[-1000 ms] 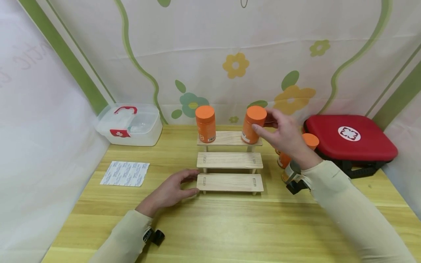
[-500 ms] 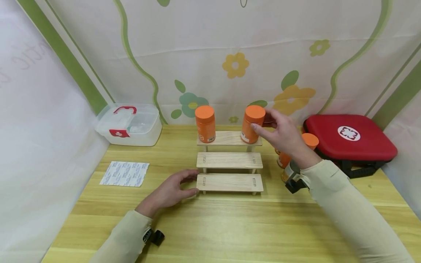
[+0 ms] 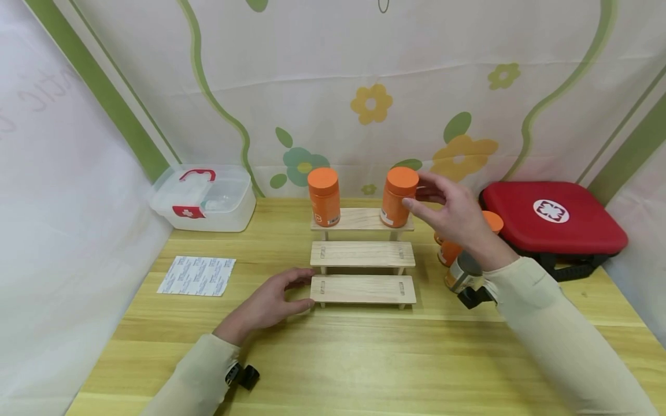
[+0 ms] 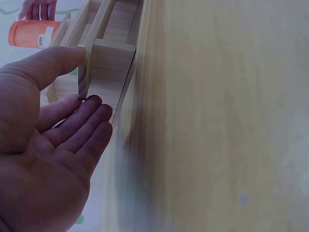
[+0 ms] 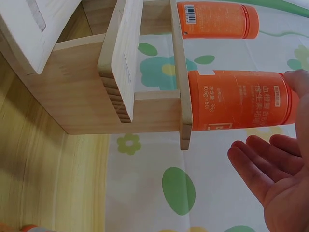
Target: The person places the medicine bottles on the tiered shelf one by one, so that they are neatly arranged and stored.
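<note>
Two orange bottles stand upright on the top step of a three-step wooden rack (image 3: 362, 254), one on the left (image 3: 325, 197) and one on the right (image 3: 399, 197). My right hand (image 3: 450, 211) is beside the right bottle (image 5: 236, 100). In the right wrist view the thumb is at its cap, while the other fingers are extended, with a gap between them and the bottle. At the rack's left end is my left hand (image 3: 270, 300), thumb and fingertips against the lowest step's end, fingers loosely extended (image 4: 79, 125).
More orange-capped bottles (image 3: 450, 251) and a can-like container (image 3: 463, 271) stand right of the rack, partly behind my right arm. A red first-aid case (image 3: 583, 219) sits behind them. On the left are a clear first-aid box (image 3: 229, 208) and a white printed packet (image 3: 198, 275).
My right thumb has drawn back to the right from the front of the right bottle, which stays on the top step. The left hand keeps its place at the rack.
</note>
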`<act>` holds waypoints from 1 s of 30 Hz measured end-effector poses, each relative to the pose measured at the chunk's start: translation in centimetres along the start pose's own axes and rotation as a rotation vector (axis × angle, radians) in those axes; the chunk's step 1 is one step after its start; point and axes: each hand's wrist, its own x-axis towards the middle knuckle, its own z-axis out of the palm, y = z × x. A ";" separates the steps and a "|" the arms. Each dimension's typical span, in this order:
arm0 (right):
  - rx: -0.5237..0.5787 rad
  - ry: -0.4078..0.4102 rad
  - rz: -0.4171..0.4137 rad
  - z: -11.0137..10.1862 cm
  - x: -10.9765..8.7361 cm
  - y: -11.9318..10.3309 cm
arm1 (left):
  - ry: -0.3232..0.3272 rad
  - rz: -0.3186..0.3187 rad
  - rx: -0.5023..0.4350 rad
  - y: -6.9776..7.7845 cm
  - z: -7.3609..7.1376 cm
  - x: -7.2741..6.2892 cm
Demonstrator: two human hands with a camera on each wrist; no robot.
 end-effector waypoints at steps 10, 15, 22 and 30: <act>-0.054 0.060 -0.029 -1.1 -1.6 0.3 | 0.026 0.042 0.014 0.1 -0.1 -0.1; -0.089 0.062 -0.038 -1.7 -2.5 0.4 | 0.027 0.034 0.013 0.2 -0.1 -0.1; -0.085 0.066 -0.028 -2.5 -3.7 0.7 | 0.029 0.011 0.015 0.3 0.0 0.0; -0.098 0.096 -0.004 -3.3 -5.1 0.9 | 0.034 -0.003 0.027 0.4 0.0 0.0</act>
